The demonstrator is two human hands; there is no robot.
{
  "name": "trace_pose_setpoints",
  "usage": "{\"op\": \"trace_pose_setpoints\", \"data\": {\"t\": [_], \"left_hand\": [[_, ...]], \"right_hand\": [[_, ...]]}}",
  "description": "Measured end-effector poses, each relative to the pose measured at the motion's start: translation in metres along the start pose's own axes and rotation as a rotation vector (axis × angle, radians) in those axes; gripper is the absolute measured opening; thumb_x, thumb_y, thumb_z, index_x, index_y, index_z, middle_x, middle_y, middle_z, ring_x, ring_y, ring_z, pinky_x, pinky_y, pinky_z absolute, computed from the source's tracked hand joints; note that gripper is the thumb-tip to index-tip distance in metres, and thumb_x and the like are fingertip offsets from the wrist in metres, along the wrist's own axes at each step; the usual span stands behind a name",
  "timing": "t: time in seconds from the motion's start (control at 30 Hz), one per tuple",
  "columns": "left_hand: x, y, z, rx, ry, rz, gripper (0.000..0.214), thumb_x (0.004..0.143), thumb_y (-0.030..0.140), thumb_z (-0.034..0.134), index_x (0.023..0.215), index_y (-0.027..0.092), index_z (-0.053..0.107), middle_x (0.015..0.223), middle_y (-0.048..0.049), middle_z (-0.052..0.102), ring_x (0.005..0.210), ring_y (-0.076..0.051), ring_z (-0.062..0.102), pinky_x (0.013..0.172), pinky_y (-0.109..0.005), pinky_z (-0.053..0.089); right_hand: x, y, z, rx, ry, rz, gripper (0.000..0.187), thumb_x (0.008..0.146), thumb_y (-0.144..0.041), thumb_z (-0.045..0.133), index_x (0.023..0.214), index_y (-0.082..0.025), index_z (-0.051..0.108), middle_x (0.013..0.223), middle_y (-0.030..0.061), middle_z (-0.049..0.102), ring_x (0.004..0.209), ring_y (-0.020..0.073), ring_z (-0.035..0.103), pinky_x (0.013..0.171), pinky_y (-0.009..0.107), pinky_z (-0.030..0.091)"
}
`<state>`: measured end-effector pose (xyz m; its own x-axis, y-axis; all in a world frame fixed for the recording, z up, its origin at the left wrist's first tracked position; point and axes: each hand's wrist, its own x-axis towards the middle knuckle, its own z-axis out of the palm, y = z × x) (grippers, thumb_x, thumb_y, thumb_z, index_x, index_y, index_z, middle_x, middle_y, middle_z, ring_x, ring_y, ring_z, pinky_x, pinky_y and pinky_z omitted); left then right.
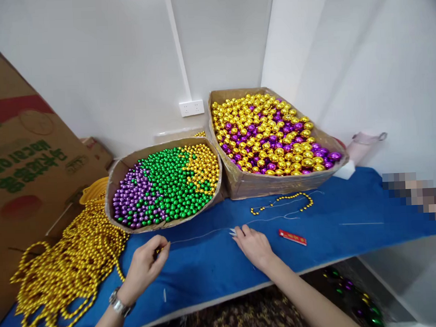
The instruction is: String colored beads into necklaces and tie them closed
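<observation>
My left hand (149,260), with a watch (119,303) on its wrist, is closed on one end of a thin pale thread (195,237). Gold beads peek out between its fingers. The thread runs across the blue cloth to my right hand (253,247), whose fingers are pinched together low over the table. At those fingertips are pale pointed tips; whether they are nails or a small tool I cannot make out. Beyond that hand lies a partly beaded gold string (306,199) with loose thread tails. A small red packet (292,237) lies to its right.
An open box (134,230) holds purple, green and gold beads; a larger box (269,184) holds gold and purple ones. Gold bead strands (73,256) heap at left beside a tall carton (26,157). A pixelated patch (418,193) covers something at right.
</observation>
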<state>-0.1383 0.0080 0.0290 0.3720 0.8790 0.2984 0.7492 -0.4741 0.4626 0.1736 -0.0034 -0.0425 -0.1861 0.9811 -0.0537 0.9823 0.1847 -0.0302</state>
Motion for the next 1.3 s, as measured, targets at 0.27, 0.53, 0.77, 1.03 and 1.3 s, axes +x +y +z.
{"op": "trace_pose_setpoints", "data": {"t": [0.27,0.53,0.77,1.03,1.3], "left_hand": [[0.002,-0.001,-0.001,0.041,-0.008,0.024,0.014,0.087,0.027,0.046,0.076,0.019,0.05,0.064,0.0044,0.049,0.055,-0.01,0.047,0.056,-0.02,0.038],[0.0,0.003,-0.004,0.036,-0.001,0.029,0.013,0.087,0.025,0.045,0.076,0.019,0.049,0.065,0.004,0.05,0.056,-0.009,0.047,0.057,-0.02,0.039],[0.002,0.009,-0.013,0.069,-0.002,0.054,0.015,0.088,0.026,0.044,0.075,0.02,0.049,0.063,0.0042,0.051,0.054,-0.01,0.049,0.055,-0.019,0.04],[0.016,-0.004,-0.036,0.509,0.271,0.196,0.006,0.084,0.024,0.051,0.081,0.02,0.053,0.071,0.0,0.057,0.066,-0.015,0.056,0.061,-0.025,0.039],[0.031,0.003,0.021,0.555,0.219,0.325,0.007,0.084,0.018,0.05,0.08,0.019,0.055,0.069,-0.0026,0.056,0.066,-0.016,0.052,0.062,-0.028,0.037]], "right_hand": [[-0.001,-0.002,0.006,-0.008,0.015,-0.01,0.024,0.093,-0.032,0.044,0.111,-0.02,0.055,0.094,0.0083,0.062,0.08,0.0176,0.066,0.063,0.024,0.046],[0.006,-0.001,0.008,-0.006,-0.004,-0.012,0.026,0.094,-0.031,0.045,0.115,-0.017,0.053,0.099,0.0044,0.062,0.078,0.0146,0.063,0.068,0.031,0.051],[0.009,-0.006,0.007,0.03,-0.008,-0.014,0.023,0.094,-0.031,0.046,0.109,-0.017,0.056,0.097,0.0033,0.063,0.077,0.0134,0.062,0.068,0.031,0.051],[-0.012,0.027,-0.001,0.052,0.039,0.002,0.033,0.095,-0.043,0.036,0.121,-0.03,0.051,0.104,0.0041,0.06,0.081,0.0157,0.066,0.06,0.022,0.045],[-0.006,0.08,0.002,-0.051,0.019,0.085,0.044,0.086,-0.007,0.041,0.125,-0.025,0.049,0.109,0.0083,0.059,0.073,0.0172,0.067,0.059,0.025,0.045]]}}
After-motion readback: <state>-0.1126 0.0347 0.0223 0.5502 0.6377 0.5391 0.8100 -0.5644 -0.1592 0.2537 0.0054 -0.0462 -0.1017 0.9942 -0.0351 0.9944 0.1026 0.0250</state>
